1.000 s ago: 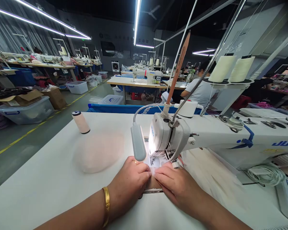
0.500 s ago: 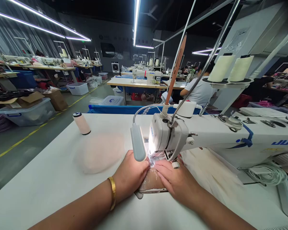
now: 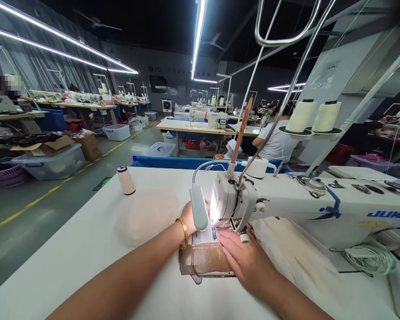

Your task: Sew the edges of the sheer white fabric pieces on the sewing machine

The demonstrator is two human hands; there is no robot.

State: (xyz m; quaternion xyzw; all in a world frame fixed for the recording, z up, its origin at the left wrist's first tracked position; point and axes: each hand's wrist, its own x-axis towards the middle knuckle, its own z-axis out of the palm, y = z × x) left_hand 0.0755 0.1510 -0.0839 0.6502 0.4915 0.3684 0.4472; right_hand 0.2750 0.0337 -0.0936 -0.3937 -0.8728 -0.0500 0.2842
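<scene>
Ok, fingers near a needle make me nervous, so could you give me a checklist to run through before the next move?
1. Right hand clear of the small metal presser foot: looks not ok; its fingertips are close beside it.
2. Left hand clear: cannot tell; its fingers are hidden behind the slim grey lamp head.
3. Work area lit: ok; bright light falls beneath the white sewing machine head.
4. Needle threaded: cannot tell; too small to see.
5. Pale peach sheer heap clear of the machine head: ok; it lies apart, to the left.
6. Two cream thread cones standing on their stand: ok.
</scene>
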